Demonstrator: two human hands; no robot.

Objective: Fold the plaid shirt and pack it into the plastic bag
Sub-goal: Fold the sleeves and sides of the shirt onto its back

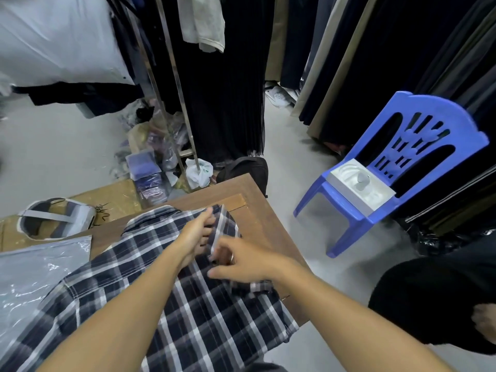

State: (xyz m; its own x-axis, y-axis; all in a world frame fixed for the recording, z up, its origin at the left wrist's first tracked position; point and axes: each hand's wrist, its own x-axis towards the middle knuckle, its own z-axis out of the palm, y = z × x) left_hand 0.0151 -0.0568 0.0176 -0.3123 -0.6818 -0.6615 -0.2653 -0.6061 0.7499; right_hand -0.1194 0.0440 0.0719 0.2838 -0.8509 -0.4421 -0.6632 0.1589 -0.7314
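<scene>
Plaid shirt (204, 318) on our wooden bench (257, 210); left hand (198, 234) pinches its sleeve, right hand's (241, 261) fingers blurred, spread open.

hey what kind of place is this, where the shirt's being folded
Probably a clothing shop or its stockroom: dark garments hang densely from a metal rack, bagged goods pile on the floor, and a plaid shirt lies beside a plastic bag.

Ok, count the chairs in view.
1: a blue plastic chair on the floor right of the wooden table, a white box on its seat. Hanging clothes may hide others.
</scene>
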